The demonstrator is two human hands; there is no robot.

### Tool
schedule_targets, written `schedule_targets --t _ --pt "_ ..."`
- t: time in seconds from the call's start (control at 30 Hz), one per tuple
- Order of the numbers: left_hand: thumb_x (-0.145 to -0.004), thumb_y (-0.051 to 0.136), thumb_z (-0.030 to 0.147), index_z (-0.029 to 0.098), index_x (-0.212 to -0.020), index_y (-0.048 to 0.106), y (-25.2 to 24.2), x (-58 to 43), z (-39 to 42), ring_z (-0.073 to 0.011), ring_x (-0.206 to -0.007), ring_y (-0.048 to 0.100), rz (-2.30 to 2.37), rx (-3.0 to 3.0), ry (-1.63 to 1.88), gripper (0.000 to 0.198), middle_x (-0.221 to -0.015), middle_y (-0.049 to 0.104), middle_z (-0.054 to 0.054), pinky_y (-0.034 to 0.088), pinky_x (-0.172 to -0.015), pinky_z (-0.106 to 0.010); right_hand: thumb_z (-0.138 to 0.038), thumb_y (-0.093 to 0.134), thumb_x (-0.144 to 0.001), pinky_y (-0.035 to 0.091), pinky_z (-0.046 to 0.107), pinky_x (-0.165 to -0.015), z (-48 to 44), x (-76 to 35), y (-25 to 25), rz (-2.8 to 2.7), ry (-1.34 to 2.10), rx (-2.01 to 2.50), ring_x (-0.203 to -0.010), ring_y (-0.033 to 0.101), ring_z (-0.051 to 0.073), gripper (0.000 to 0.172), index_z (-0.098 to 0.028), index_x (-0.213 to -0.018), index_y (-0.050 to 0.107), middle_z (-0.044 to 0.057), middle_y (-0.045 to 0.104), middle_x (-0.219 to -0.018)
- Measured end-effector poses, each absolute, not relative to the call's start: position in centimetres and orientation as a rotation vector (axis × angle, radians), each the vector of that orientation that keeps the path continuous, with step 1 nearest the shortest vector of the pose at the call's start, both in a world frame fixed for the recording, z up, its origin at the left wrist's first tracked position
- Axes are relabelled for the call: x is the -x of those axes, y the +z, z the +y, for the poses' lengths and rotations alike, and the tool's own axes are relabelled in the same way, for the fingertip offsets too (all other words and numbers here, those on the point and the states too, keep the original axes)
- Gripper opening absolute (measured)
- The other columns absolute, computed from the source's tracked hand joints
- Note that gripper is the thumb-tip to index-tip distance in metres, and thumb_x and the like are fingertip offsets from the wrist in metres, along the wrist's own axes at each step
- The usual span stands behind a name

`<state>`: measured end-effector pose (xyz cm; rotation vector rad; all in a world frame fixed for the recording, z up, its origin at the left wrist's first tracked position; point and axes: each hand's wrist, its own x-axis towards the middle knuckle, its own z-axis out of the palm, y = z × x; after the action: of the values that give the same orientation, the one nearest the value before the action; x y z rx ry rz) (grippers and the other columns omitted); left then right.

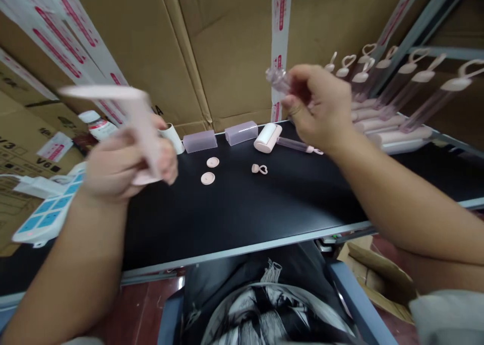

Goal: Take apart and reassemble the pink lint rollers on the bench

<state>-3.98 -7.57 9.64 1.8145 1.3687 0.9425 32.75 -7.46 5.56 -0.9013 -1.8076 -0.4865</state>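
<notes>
My left hand is closed round a pale pink plastic piece with a flat, wide top; motion blurs it. Raised at the right, my right hand pinches a clear plastic tube-like part, its lower portion hidden by my fingers. On the black tabletop between them lie two pink discs and a small pink cap with a heart-shaped loop. Behind these are two translucent mauve covers, a pink and white rounded body and a clear tube with a pink looped cap.
Several pink units with clear tubes and looped caps stand at the right. At the left are a power strip and a white-capped bottle. Cardboard boxes wall off the back; an opened carton sits below right.
</notes>
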Motion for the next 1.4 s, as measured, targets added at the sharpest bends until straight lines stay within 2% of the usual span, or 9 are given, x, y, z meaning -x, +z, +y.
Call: schedule_targets --t 0.07,0.17,0.3,0.6,0.77,0.93,1.2,1.3,1.4 --pt "-0.088 0.069 0.057 0.028 -0.117 0.064 8.0 3.8 -4.4 -0.0232 -0.077 0.072 1.295 -1.944 0.803 0.042 -0.081 0.074 -0.003 0.053 -0.072 -0.039 -0.041 0.059 -0.108 0.055 0.038 -0.084 -7.4 -31.7 5.0 -1.871 -0.335 0.902 -0.087 0.067 0.022 0.025 -0.024 -0.125 0.065 0.006 0.072 -0.104" --pt "-0.093 0.064 0.043 0.024 -0.094 0.066 5.0 2.3 -0.3 -0.0275 -0.087 0.069 1.616 -2.423 0.685 0.019 -0.089 0.073 -0.009 0.053 -0.082 -0.042 -0.044 0.058 -0.107 0.055 0.038 -0.086 -7.8 -29.7 3.6 -1.991 -0.143 0.995 -0.089 0.069 0.023 0.029 -0.023 -0.124 0.067 0.008 0.074 -0.106" --pt "-0.098 0.056 0.031 0.021 -0.103 0.071 2.4 0.9 2.4 -0.0369 -0.117 0.063 1.658 -2.873 0.430 0.019 -0.117 0.071 -0.017 0.049 -0.103 -0.049 -0.045 0.061 -0.104 0.052 0.035 -0.082 -7.5 -29.2 2.3 -1.977 0.004 1.114 -0.083 0.067 0.022 0.032 -0.020 -0.121 0.070 0.008 0.076 -0.102" --pt "-0.098 0.057 0.033 0.021 -0.113 0.076 1.0 1.0 3.3 -0.0377 -0.122 0.060 1.623 -2.944 0.387 0.027 -0.120 0.069 -0.017 0.046 -0.107 -0.051 -0.036 0.064 -0.098 0.051 0.038 -0.089 -6.7 -28.9 1.6 -2.027 0.138 1.217 -0.092 0.068 0.025 0.041 -0.020 -0.132 0.079 0.009 0.076 -0.104" --pt "-0.096 0.065 0.054 0.022 -0.105 0.073 3.1 1.3 -1.3 -0.0299 -0.095 0.071 1.558 -2.667 0.282 0.034 -0.104 0.076 -0.010 0.052 -0.083 -0.039 -0.028 0.071 -0.089 0.052 0.038 -0.087 -6.0 -28.1 1.3 -1.990 0.260 1.254 -0.087 0.070 0.023 0.043 -0.017 -0.131 0.072 0.009 0.078 -0.108" --pt "-0.089 0.073 0.053 0.023 -0.109 0.076 3.0 2.0 -4.0 -0.0324 -0.107 0.074 1.444 -2.814 0.092 0.036 -0.120 0.078 -0.009 0.053 -0.082 -0.039 -0.026 0.082 -0.079 0.054 0.039 -0.086 -3.1 -25.0 2.3 -1.953 0.279 1.182 -0.091 0.072 0.026 0.037 -0.022 -0.111 0.064 0.005 0.079 -0.101" --pt "-0.103 0.056 0.037 0.023 -0.102 0.086 1.6 3.5 -0.3 -0.0303 -0.100 0.073 1.434 -2.901 0.135 0.033 -0.100 0.075 -0.012 0.054 -0.089 -0.043 -0.019 0.079 -0.081 0.049 0.037 -0.079 -0.2 -19.6 4.0 -2.093 0.284 1.177 -0.079 0.066 0.021 0.030 -0.022 -0.106 0.063 0.001 0.074 -0.087" --pt "-0.099 0.063 0.032 0.019 -0.107 0.084 1.0 3.3 0.1 -0.0333 -0.107 0.072 1.459 -2.895 0.287 0.026 -0.108 0.075 -0.014 0.054 -0.092 -0.045 -0.016 0.077 -0.079 0.050 0.038 -0.080 -0.2 -19.1 4.0 -1.995 0.304 1.124 -0.081 0.065 0.021 0.027 -0.023 -0.099 0.059 0.001 0.071 -0.087" --pt "-0.090 0.078 0.038 0.018 -0.115 0.078 0.7 3.0 0.1 -0.0274 -0.099 0.072 1.356 -2.610 0.718 0.032 -0.106 0.076 -0.010 0.056 -0.088 -0.040 -0.021 0.077 -0.081 0.053 0.038 -0.076 0.0 -18.9 3.6 -1.758 0.521 1.054 -0.079 0.064 0.020 0.029 -0.025 -0.092 0.051 0.000 0.067 -0.085"
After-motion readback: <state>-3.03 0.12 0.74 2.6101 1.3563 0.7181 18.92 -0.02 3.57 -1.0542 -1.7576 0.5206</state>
